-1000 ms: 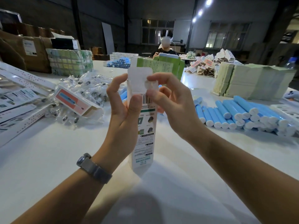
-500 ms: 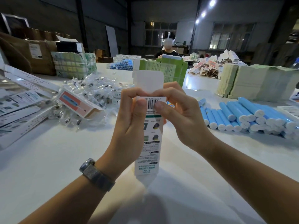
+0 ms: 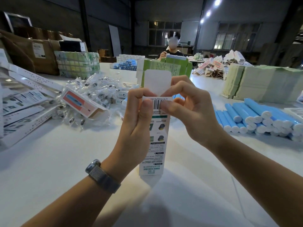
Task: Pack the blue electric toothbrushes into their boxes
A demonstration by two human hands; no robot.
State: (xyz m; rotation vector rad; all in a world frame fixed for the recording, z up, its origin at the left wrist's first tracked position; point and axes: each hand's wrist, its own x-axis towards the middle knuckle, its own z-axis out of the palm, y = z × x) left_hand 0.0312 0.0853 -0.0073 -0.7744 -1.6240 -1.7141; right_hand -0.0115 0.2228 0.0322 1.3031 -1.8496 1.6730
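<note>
Item: toothbrush box, white carton with teal print, held upright over the desk, long axis running 12 to 6 o'clock. Top tuck flap stands open at 12 o'clock, above both grips; bottom flap also hangs untucked at 6.

Left hand: grip clamped on the box's upper left edge, thumb pressed on the printed face beside the barcode.

Right hand: grip pinching the box's top right corner, thumb beside the barcode, fingertips at the flap's fold. Judged step: squaring the mouth or folding the flap; whether a brush is already inside cannot be told.

Stock: blue toothbrushes, piled at 3 o'clock from the box, nearer the right hand, their long axes pointing roughly 11 to 5.

Writing: barcode near the top; a teal line at the lower end, printed upside down, seems to read "SONIC ELECTRIC"; smaller text illegible. No brand legible.

Also: pink-faced box on bagged brush heads at 10 o'clock.
</note>
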